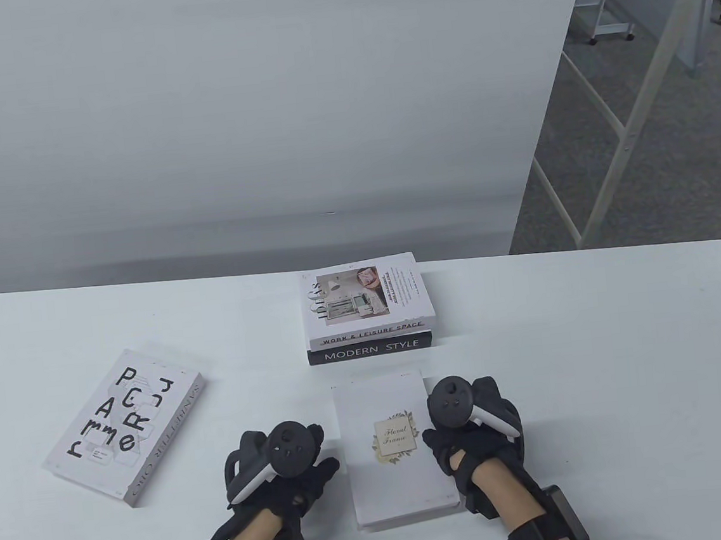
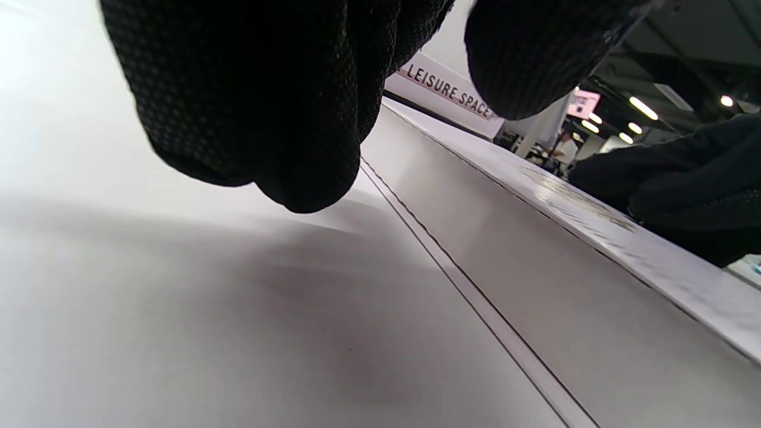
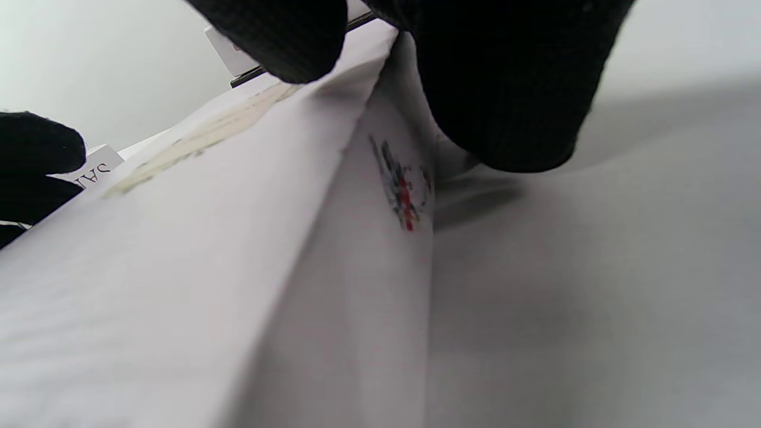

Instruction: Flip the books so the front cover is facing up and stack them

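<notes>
While flanking the white book (image 1: 390, 448) | right hand (image 1: 471, 428) grips edge | left hand (image 1: 283, 462) beside.

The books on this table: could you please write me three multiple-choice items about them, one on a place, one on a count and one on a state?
1. Where does the Floral Frame book lie?
A. on top of the stack
B. between the two hands
C. at the table's far left edge

2. How many books are on the table?
A. two
B. three
C. four

3. How does the Work & Leisure Space book rest?
A. flat on the Modern Style book
B. upright on its spine
C. held in the air

Answers:
1. B: the left hand and right hand flank it.
2. C: two stacked, Floral Frame, and the letter-covered book at left.
3. A: its spine sits directly above the black spine.
</notes>
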Demonstrator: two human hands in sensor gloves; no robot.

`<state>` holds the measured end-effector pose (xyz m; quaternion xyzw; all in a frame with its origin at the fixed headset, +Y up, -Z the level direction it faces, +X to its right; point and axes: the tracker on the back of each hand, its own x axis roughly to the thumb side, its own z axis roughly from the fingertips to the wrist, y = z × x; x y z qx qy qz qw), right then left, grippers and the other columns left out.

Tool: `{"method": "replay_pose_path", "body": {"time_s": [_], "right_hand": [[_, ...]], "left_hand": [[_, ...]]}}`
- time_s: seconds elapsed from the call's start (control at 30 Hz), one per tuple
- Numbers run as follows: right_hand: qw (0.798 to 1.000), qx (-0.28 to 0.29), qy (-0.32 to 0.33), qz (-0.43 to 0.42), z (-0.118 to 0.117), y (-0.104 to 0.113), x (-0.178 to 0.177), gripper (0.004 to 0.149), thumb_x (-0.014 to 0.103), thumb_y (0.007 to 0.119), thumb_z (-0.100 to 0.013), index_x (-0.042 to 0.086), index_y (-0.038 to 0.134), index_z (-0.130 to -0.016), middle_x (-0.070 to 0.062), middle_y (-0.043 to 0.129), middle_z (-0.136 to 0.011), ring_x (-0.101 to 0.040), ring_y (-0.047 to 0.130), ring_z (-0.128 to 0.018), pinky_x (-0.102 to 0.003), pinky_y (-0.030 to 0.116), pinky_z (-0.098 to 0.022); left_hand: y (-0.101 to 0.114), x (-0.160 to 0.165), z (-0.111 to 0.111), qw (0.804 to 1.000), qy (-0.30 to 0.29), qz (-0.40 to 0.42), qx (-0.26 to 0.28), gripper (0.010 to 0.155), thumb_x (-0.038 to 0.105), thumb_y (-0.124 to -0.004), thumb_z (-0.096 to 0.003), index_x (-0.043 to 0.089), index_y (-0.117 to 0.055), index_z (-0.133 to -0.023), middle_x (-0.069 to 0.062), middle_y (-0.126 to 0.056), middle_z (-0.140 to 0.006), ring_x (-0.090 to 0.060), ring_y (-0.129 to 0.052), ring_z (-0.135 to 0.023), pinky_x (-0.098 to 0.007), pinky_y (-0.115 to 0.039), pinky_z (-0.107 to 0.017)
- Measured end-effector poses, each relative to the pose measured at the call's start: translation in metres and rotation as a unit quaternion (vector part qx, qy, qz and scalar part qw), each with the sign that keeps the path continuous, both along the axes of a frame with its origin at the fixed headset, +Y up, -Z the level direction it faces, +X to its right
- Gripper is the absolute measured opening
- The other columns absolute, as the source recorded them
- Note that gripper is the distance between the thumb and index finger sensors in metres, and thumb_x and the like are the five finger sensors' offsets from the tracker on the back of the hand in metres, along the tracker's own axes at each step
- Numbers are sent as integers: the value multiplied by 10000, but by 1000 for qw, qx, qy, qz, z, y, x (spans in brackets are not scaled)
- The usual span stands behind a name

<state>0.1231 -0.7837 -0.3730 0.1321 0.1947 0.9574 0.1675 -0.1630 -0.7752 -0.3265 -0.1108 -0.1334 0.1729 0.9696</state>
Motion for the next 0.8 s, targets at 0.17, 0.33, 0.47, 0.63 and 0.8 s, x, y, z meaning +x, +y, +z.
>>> {"method": "replay_pose_path", "body": {"time_s": [0.17,0.33,0.47,0.63,0.8], "right_hand": [[1000,-13,17,-1,2,-2,-6,668,330,685,-500,-10,368,-980,-371,614,-901,-323,877,-722,-339,912,-462],[999,-20,37,-11,6,-3,-15,672,335,685,-501,-9,364,-981,-361,619,-904,-306,887,-720,-323,915,-464],[997,-42,50,-43,7,-5,-21,667,333,674,-509,2,348,-988,-349,603,-920,-302,875,-735,-326,906,-478],[996,-40,51,-65,6,-3,-22,649,308,670,-507,7,357,-990,-349,599,-924,-342,891,-731,-356,904,-474],[996,-21,45,-79,7,1,-21,614,293,680,-498,57,410,-996,-330,622,-927,-359,913,-719,-381,901,-457]], "left_hand": [[-4,0,-1,1000,5,13,-18,694,471,-749,-476,12,-610,-977,-196,-858,-827,-256,-1079,-560,-323,-958,-359],[-12,-3,-2,998,17,30,-44,707,458,-757,-475,1,-585,-986,-197,-852,-833,-260,-1072,-570,-326,-955,-362],[-14,-4,-3,997,27,46,-53,716,427,-776,-470,-19,-563,-987,-195,-850,-829,-246,-1076,-562,-317,-957,-355],[-18,-8,-5,994,32,73,-75,686,345,-782,-473,-40,-534,-984,-210,-842,-827,-243,-1074,-562,-316,-957,-354],[-22,-11,-7,989,34,102,-97,668,301,-765,-475,-54,-515,-983,-231,-825,-833,-254,-1063,-579,-328,-950,-368]]}}
